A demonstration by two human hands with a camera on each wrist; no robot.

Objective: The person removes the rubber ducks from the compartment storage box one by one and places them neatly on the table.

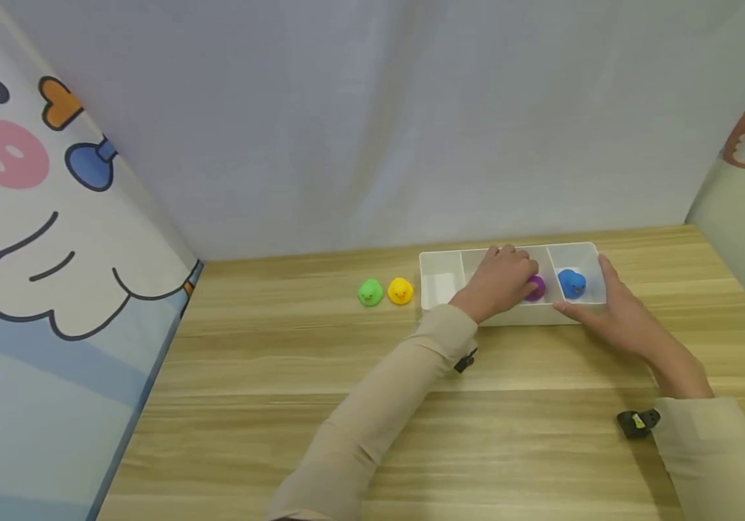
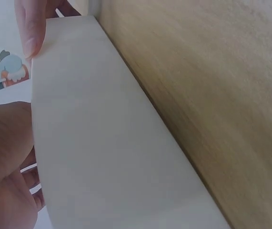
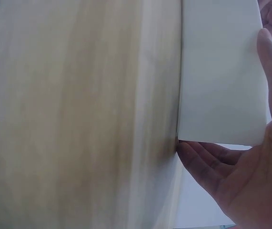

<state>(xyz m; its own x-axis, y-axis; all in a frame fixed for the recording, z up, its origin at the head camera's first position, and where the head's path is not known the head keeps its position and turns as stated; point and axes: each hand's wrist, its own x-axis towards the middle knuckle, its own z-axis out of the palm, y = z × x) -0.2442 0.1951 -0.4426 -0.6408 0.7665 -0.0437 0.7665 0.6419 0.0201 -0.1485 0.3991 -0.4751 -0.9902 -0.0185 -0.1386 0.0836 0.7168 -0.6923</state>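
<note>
A long white divided box [image 1: 440, 318] lies on the table. My left hand [image 1: 499, 282] reaches over its front wall and pinches a purple toy duck [image 1: 536, 289] in the compartment left of the last one; the hand covers part of the duck. In the rightmost compartment sits a blue toy duck [image 1: 571, 284]. My right hand [image 1: 626, 318] grips the box's right end, thumb on the front rim and fingers round the end wall, as the right wrist view also shows. The left wrist view has the box's outer front wall [image 2: 97, 124], with the ducks hidden.
Left of the box, a yellow toy duck [image 1: 401, 291] and a green toy duck [image 1: 369, 293] stand side by side on the wooden table [image 1: 268, 376]. A pale curtain [image 1: 346, 145] hangs behind the table, and a printed cartoon cloth [image 1: 53, 275] borders the left.
</note>
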